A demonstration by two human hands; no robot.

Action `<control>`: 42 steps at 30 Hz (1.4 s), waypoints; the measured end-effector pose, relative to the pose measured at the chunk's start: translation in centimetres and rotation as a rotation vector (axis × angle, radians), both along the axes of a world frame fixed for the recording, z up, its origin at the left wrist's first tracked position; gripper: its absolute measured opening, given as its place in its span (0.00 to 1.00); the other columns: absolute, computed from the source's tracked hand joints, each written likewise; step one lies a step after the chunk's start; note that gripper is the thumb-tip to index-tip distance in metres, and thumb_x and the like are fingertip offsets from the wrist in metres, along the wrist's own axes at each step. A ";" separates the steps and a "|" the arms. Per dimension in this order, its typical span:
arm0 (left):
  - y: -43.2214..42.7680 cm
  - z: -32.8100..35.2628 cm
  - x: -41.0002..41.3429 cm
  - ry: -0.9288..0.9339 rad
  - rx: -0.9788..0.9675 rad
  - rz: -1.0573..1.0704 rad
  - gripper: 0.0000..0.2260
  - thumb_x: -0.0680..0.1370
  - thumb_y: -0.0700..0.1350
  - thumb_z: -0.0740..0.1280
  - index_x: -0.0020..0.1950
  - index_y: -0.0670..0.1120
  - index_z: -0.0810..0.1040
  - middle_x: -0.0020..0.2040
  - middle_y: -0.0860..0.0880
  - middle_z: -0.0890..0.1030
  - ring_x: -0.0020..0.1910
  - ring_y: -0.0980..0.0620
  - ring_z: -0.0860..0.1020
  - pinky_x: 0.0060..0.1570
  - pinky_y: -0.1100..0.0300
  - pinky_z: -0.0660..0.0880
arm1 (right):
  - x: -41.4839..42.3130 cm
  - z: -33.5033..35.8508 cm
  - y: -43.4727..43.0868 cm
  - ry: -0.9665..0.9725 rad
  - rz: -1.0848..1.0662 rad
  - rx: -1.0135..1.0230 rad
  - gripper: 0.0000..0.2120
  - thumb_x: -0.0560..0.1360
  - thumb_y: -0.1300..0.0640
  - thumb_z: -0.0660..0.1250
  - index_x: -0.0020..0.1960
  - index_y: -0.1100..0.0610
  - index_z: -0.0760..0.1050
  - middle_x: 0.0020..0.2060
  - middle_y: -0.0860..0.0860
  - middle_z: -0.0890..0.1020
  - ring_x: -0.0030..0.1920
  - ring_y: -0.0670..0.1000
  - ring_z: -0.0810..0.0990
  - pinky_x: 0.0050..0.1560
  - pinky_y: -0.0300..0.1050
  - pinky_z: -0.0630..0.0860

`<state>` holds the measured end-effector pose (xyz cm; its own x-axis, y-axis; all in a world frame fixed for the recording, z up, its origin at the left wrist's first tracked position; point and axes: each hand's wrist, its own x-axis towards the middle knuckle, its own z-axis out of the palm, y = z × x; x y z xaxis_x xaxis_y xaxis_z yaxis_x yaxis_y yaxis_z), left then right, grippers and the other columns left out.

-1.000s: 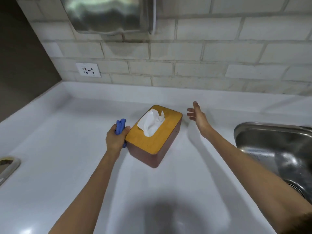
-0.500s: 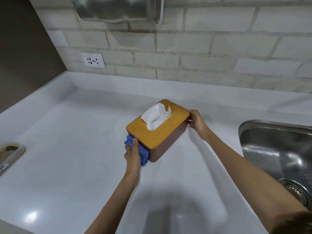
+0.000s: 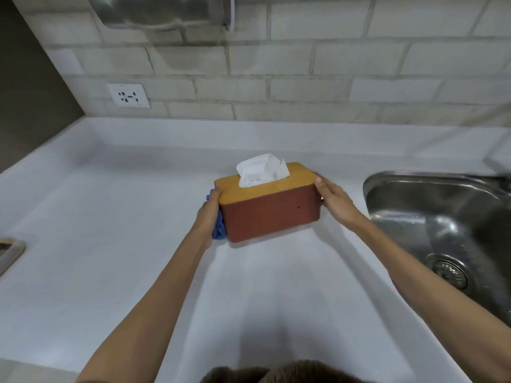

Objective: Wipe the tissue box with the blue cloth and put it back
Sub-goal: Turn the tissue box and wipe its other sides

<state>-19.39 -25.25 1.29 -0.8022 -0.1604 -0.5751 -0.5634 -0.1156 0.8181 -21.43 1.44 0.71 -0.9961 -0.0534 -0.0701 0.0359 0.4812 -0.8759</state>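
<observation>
The tissue box [image 3: 269,211] has a reddish-brown body and a yellow wooden lid, with a white tissue [image 3: 261,170] sticking up from its slot. It stands on the white counter [image 3: 110,230], its long side facing me. My left hand [image 3: 207,214] presses the blue cloth [image 3: 219,229] against the box's left end; most of the cloth is hidden between palm and box. My right hand [image 3: 336,200] grips the right end of the box.
A steel sink [image 3: 442,225] lies just right of the box, its drain at the lower right. A white wall socket [image 3: 128,95] and a metal dispenser [image 3: 166,12] hang on the tiled wall behind. A metal-rimmed opening [image 3: 9,254] sits at the counter's left edge.
My right hand closed onto the box's right end. The box turned from a diagonal to long side facing me. My left hand with the cloth moved from the box's near corner to its left end.
</observation>
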 end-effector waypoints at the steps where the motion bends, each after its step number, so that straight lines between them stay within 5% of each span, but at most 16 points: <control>1: 0.0 0.5 -0.1 -0.017 0.009 -0.032 0.26 0.71 0.69 0.57 0.29 0.48 0.58 0.25 0.49 0.58 0.15 0.55 0.57 0.21 0.70 0.58 | 0.4 0.5 0.3 0.007 -0.019 0.045 0.24 0.78 0.36 0.47 0.70 0.39 0.66 0.65 0.49 0.76 0.65 0.56 0.73 0.69 0.58 0.66; 6: 0.5 2.6 -1.1 -0.097 0.003 -0.199 0.27 0.70 0.71 0.55 0.28 0.49 0.57 0.19 0.52 0.57 0.17 0.55 0.56 0.22 0.70 0.55 | 1.4 3.0 1.6 0.024 -0.122 0.119 0.25 0.76 0.36 0.53 0.57 0.50 0.79 0.38 0.47 0.81 0.37 0.55 0.81 0.48 0.48 0.79; 9: 0.6 3.3 -2.1 -0.128 -0.032 -0.263 0.26 0.71 0.69 0.54 0.28 0.48 0.58 0.20 0.52 0.59 0.18 0.55 0.56 0.21 0.70 0.56 | 1.5 4.1 2.0 -0.014 -0.183 0.128 0.20 0.75 0.34 0.55 0.47 0.47 0.78 0.32 0.48 0.81 0.31 0.55 0.82 0.39 0.45 0.80; 13: 1.1 3.9 -3.5 -0.125 -0.094 -0.299 0.28 0.70 0.71 0.52 0.27 0.47 0.60 0.19 0.51 0.63 0.16 0.54 0.60 0.22 0.70 0.59 | 0.9 4.6 1.9 -0.059 -0.242 0.050 0.19 0.73 0.33 0.58 0.45 0.47 0.77 0.32 0.48 0.80 0.29 0.52 0.81 0.33 0.42 0.78; 17: 1.5 4.0 -4.8 -0.075 -0.159 -0.274 0.27 0.70 0.70 0.52 0.31 0.47 0.69 0.20 0.50 0.75 0.18 0.52 0.74 0.23 0.67 0.71 | 0.1 4.1 1.7 0.003 -0.264 0.050 0.23 0.75 0.35 0.57 0.55 0.50 0.79 0.33 0.47 0.79 0.33 0.54 0.81 0.45 0.49 0.81; 21: 1.6 4.0 -5.2 -0.081 -0.129 -0.268 0.24 0.70 0.67 0.53 0.32 0.47 0.66 0.22 0.50 0.73 0.20 0.52 0.72 0.24 0.67 0.69 | 0.3 4.0 2.8 -0.017 -0.095 -0.016 0.27 0.70 0.32 0.60 0.63 0.46 0.71 0.52 0.45 0.80 0.44 0.51 0.83 0.44 0.44 0.80; 25: 2.0 3.8 -5.5 -0.060 -0.122 -0.231 0.21 0.69 0.67 0.54 0.40 0.48 0.66 0.36 0.48 0.70 0.34 0.49 0.69 0.34 0.60 0.66 | 0.7 3.7 3.9 -0.088 0.172 0.097 0.55 0.51 0.37 0.79 0.71 0.34 0.52 0.56 0.28 0.70 0.51 0.42 0.81 0.52 0.42 0.76; 27: 2.2 3.4 -5.6 -0.018 -0.114 -0.190 0.21 0.70 0.66 0.55 0.46 0.48 0.69 0.43 0.47 0.72 0.41 0.47 0.72 0.42 0.56 0.71 | 0.6 3.0 3.8 -0.035 0.215 0.222 0.60 0.48 0.43 0.81 0.70 0.34 0.47 0.56 0.30 0.69 0.52 0.44 0.79 0.52 0.44 0.76; 31: 2.5 2.6 -5.2 0.141 -0.111 -0.100 0.18 0.75 0.66 0.54 0.50 0.55 0.74 0.50 0.49 0.75 0.50 0.46 0.77 0.55 0.50 0.74 | 0.4 1.7 3.1 0.117 0.144 0.326 0.54 0.55 0.53 0.79 0.68 0.38 0.47 0.54 0.50 0.76 0.43 0.54 0.80 0.43 0.48 0.78; 34: 2.7 1.8 -4.4 0.262 -0.014 -0.066 0.20 0.78 0.65 0.47 0.62 0.64 0.72 0.56 0.54 0.75 0.54 0.51 0.75 0.55 0.53 0.71 | 0.2 1.3 3.1 0.177 0.099 0.324 0.50 0.56 0.53 0.78 0.66 0.39 0.50 0.53 0.49 0.77 0.43 0.54 0.80 0.40 0.44 0.76; 37: 2.5 0.7 -4.0 0.317 -0.022 -0.016 0.25 0.79 0.63 0.48 0.72 0.56 0.66 0.67 0.52 0.74 0.63 0.50 0.74 0.65 0.51 0.70 | 0.0 1.2 3.2 0.191 0.112 0.355 0.54 0.56 0.54 0.79 0.70 0.39 0.47 0.55 0.45 0.73 0.43 0.52 0.80 0.42 0.42 0.74; 42: 2.5 1.2 -4.1 0.553 -0.354 0.017 0.22 0.81 0.57 0.51 0.70 0.49 0.70 0.64 0.46 0.75 0.61 0.48 0.75 0.64 0.51 0.71 | -0.3 1.4 3.1 0.207 0.121 0.382 0.49 0.55 0.54 0.77 0.66 0.40 0.51 0.46 0.54 0.75 0.33 0.52 0.74 0.35 0.43 0.73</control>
